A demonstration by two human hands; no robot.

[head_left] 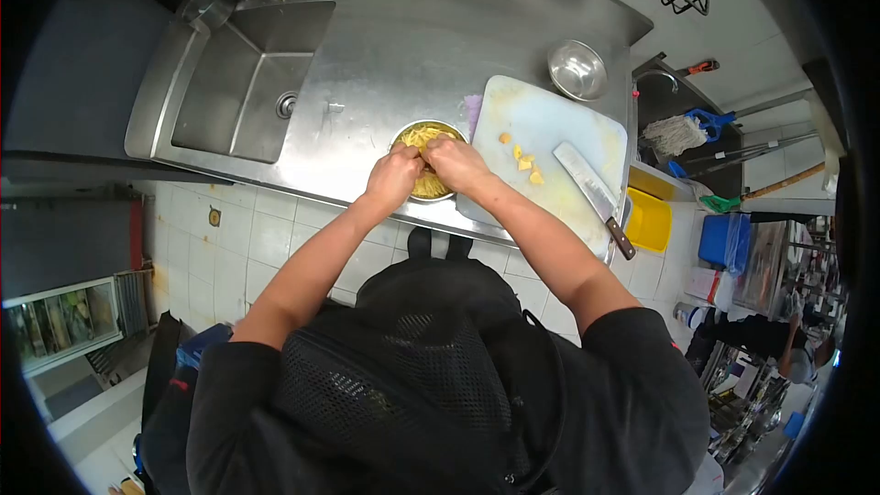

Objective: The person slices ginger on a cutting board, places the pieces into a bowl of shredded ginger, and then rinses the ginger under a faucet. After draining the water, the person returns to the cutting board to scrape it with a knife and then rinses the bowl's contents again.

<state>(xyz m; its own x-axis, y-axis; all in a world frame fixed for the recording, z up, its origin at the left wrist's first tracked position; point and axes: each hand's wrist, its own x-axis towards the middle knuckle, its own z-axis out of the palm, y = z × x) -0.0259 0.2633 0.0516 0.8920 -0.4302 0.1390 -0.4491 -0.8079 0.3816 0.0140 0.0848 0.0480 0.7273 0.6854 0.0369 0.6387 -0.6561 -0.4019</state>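
Head view. Person stands at a steel surface (394,55), looking down on both hands. Round metal bowl (431,122) sits close to the front edge, just left of a white cutting board (513,110); probably so placed to let both arms work straight ahead without stretching. Left hand (396,176) and right hand (456,165) meet over the bowl, knuckles up, fingers curled and narrow, tips down in yellow shreds (429,187). Fingertips hidden; cannot tell whether either hand pinches a bunch or only presses. Working from both sides likely also steadies the bowl.

On the board: a few small yellow pieces (524,163), loose and apart. Knife (588,185) lies flat to their right, its brown handle pointing back toward the person and reaching past the board's edge; seemingly laid aside to free both hands, handle within the right hand's reach. Purple cloth (473,108) shows at the board's left edge, perhaps against slipping. Second metal bowl (577,70) beyond, at the board's far corner. Sink (220,110) well off to the left.

Look of the shreds: thin, pale to bright yellow, tangled, moist-seeming; visible on the far and near sides of the hands, within the rim.
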